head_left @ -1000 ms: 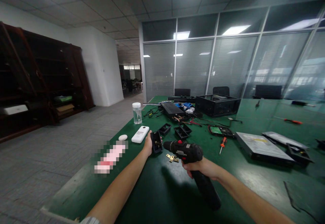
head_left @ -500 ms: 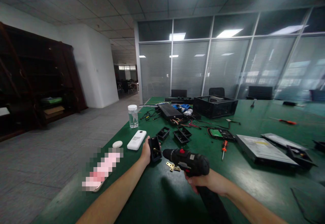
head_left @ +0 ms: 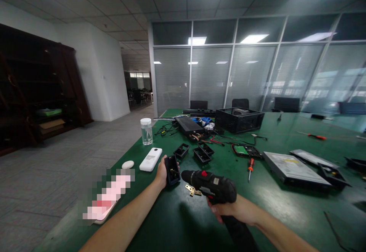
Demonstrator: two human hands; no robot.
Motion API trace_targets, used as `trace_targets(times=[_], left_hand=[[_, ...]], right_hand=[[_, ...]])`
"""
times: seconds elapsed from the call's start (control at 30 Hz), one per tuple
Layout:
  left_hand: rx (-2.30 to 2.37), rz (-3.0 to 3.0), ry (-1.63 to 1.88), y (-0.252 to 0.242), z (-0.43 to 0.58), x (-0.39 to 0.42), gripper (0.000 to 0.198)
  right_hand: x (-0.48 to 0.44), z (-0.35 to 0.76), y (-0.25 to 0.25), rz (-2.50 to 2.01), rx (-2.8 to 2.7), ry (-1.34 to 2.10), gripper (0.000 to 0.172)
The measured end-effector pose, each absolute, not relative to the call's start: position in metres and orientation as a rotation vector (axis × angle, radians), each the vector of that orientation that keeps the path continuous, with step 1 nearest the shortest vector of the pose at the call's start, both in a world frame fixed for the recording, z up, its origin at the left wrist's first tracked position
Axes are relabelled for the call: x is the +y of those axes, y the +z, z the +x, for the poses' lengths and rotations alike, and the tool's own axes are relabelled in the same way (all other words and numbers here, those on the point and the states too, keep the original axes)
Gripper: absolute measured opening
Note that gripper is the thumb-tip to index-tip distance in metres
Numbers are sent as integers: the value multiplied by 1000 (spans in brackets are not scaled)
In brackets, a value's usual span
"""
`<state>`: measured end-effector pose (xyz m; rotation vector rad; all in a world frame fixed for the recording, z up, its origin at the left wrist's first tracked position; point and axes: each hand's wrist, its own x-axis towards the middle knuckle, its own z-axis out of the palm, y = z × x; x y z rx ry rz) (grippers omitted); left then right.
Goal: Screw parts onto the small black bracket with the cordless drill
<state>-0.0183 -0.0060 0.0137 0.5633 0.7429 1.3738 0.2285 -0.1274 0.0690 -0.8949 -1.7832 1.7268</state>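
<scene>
Two bare forearms reach over the dark green bench [head_left: 160,225]. Nearest, the right hand [head_left: 228,208] has its fingers wrapped round the grip of a black cordless drill with red switches [head_left: 219,187]; its nose points left. Just beyond, the left hand [head_left: 162,174] has its fingers grasping a hollow black plastic box [head_left: 170,163], tilted, with a small brass-coloured fitting [head_left: 172,172] inside. A slim gap shows between the drill's nose and the box. Under the drill's front, several flat brass-coloured plates with holes [head_left: 191,191] lie on the bench.

To the left, a blurred-out pink and white object [head_left: 113,196] lies near a smooth white oval object [head_left: 127,164] and a white, round-cornered rectangular device [head_left: 151,159]. To the right are an orange-handled screwdriver [head_left: 251,166] and a flat, silver-topped metal drive [head_left: 294,170].

Beyond the hands stand a clear jar with a white lid [head_left: 146,134] and three black rectangular frames [head_left: 203,161]. Farther back come a bundle of blue cable [head_left: 206,121] and a black boxy metal case [head_left: 246,124], then black chairs [head_left: 241,103] before a glass partition with blinds [head_left: 211,76].
</scene>
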Motion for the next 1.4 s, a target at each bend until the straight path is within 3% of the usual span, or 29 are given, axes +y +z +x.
trace_targets(times=[0.53,0.9,1.4], left_hand=[[742,564,1355,14,-20,-6,38],[700,563,1371,11,-20,-6,38],[708,594,1350,8,-21,-1,39]], right_hand=[[-128,228,71,-929,-1807,1680,22],[-129,228,75,-903,-1851,1685,15],[-127,230,73,-899,-1799,1706,22]])
